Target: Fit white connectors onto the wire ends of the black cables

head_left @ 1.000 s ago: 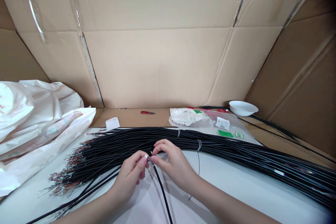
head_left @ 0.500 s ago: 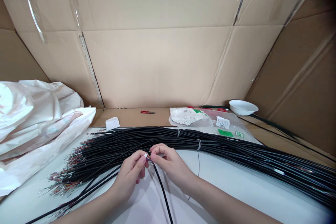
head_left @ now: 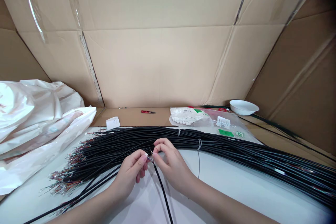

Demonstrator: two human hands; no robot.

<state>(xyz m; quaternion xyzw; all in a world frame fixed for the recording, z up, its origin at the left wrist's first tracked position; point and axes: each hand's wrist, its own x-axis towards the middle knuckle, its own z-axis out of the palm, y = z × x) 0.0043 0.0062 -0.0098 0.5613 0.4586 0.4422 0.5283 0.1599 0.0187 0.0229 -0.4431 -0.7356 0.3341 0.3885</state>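
Between thumb and forefinger, my left hand pinches a small white connector housing. Thin coloured wires run from the end of a black cable up to this housing. My right hand is closed at the fingertips on one of these thin wires, just right of the housing; the wire's tip shows above the fingers. The cable hangs down between both hands toward the front edge of the view. Behind the hands lies a thick bundle of black cables, its stripped wire ends fanned out at the left.
A clear bag of small white parts and a white bowl sit at the back right. Red-handled snips and a white label lie by the cardboard wall. White plastic sheeting is heaped at the left.
My right hand has shifted slightly up and right, and a wire tip now shows at its fingertips. My left hand stays nearly in place with the connector housing.
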